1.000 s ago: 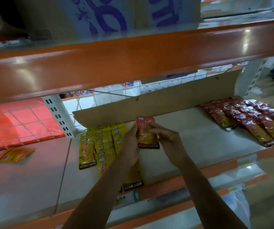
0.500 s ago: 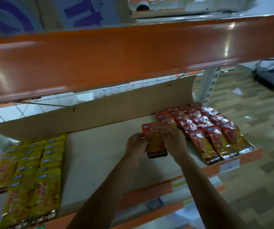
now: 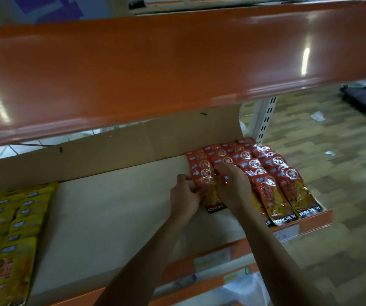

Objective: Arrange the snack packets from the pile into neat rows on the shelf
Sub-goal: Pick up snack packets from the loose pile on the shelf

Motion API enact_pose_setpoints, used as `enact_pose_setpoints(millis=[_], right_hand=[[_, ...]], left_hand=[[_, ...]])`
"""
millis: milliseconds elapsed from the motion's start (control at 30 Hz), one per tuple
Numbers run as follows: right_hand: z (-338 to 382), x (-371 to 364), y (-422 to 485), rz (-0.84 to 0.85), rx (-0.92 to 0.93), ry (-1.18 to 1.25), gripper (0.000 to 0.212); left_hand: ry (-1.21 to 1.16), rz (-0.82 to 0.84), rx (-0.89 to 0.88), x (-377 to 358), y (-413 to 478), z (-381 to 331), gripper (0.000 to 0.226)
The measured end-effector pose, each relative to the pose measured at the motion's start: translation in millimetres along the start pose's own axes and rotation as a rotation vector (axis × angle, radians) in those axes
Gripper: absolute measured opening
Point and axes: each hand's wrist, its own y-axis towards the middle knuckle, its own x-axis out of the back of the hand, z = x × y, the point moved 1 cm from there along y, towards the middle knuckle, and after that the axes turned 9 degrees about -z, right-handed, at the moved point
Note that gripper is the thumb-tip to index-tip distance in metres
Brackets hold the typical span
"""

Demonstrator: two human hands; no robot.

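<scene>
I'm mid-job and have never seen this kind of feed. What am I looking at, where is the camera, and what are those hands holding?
There is no robot, just a person's two bare hands. The one picture comes from a camera worn on the head, looking forward and down at a shop shelf. The left hand and right hand hold one red packet against the left side of the red rows. Yellow packets lie in rows at the left. Brown cardboard stands along the back.

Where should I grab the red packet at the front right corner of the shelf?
Pinch the black bottom strip of the front right packet from the aisle side: it lies flat, that end nearest the shelf lip, uncovered by other packets.
</scene>
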Motion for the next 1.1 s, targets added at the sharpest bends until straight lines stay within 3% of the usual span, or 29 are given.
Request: enact_pose_setpoints(millis=[333,733,1100], right_hand=[[0,-1,3,0.026,-0.077,0.032,0.03],[5,4,0,0.028,-0.057,0.024,0.028],[10,3,-10,0.07,-0.026,0.011,0.03]], left_hand=[[0.254,-0.047,-0.087,-8,-1,-6,0.043],[0.2,0.113,-0.055,-6,9,-16,0.047],[0.209,0.051,-0.067,0,2,-12,0.049]])
